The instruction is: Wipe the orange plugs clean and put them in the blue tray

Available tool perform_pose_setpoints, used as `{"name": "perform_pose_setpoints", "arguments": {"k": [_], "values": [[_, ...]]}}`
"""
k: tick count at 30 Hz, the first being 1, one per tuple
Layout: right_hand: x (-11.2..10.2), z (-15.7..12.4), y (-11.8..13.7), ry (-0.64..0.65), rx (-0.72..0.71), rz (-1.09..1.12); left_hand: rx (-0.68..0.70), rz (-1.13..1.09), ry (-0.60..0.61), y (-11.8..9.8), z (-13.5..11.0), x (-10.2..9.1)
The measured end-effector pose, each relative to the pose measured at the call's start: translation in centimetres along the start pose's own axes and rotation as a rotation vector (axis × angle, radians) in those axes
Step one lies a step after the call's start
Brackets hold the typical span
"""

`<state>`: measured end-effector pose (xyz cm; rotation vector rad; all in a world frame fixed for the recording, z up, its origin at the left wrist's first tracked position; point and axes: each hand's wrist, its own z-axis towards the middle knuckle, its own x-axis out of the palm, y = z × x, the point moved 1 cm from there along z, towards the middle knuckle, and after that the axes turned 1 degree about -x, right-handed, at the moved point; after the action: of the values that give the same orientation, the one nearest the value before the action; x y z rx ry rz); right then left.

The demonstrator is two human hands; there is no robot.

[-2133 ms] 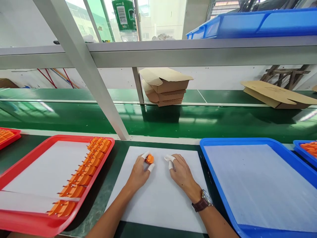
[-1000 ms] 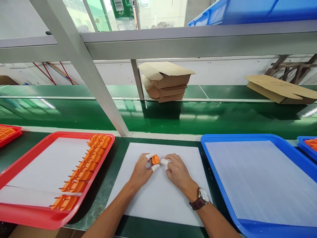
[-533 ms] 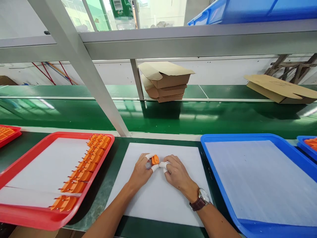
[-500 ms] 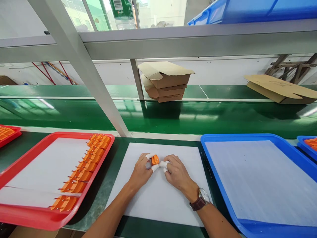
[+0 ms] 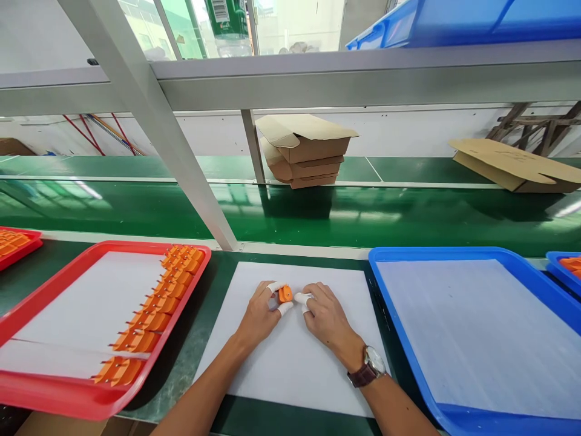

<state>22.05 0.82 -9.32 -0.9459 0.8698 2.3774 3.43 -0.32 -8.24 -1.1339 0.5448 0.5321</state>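
My left hand (image 5: 258, 315) rests on a white sheet (image 5: 290, 357) and pinches a small orange plastic part (image 5: 285, 293) between thumb and forefinger, both capped with white finger cots. My right hand (image 5: 324, 315), a brown watch on its wrist, lies just right of the part. Its cot-covered fingertips are curled close to the part; I cannot make out whether they touch it.
A red tray (image 5: 59, 396) on the left holds a column of orange parts (image 5: 154, 309) on white paper. A blue tray (image 5: 454, 418) lined with white paper sits on the right. Beyond runs a green conveyor belt (image 5: 363, 218) with stacked cardboard boxes (image 5: 304, 151). A slanted metal post (image 5: 149, 121) rises ahead.
My right hand closed in from the right until its fingertips met the orange part held by my left hand. In the last half second it eased slightly away.
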Motion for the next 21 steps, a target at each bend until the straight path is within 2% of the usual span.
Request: {"name": "perform_pose_setpoints", "arguments": {"k": [7,12,21], "values": [[0.0,-0.3,-1.0,-0.06,0.045,-0.032,-0.031,-0.031,-0.005,0.1,-0.3,0.2],[0.8,-0.8,-1.5,-0.031,-0.021,0.003,-0.033,-0.094,-0.039,0.3,-0.5,0.1],[1.5,-1.3,-3.0,0.06,-0.054,0.024,-0.102,-0.191,-0.065,0.4,-0.4,-0.4]]}}
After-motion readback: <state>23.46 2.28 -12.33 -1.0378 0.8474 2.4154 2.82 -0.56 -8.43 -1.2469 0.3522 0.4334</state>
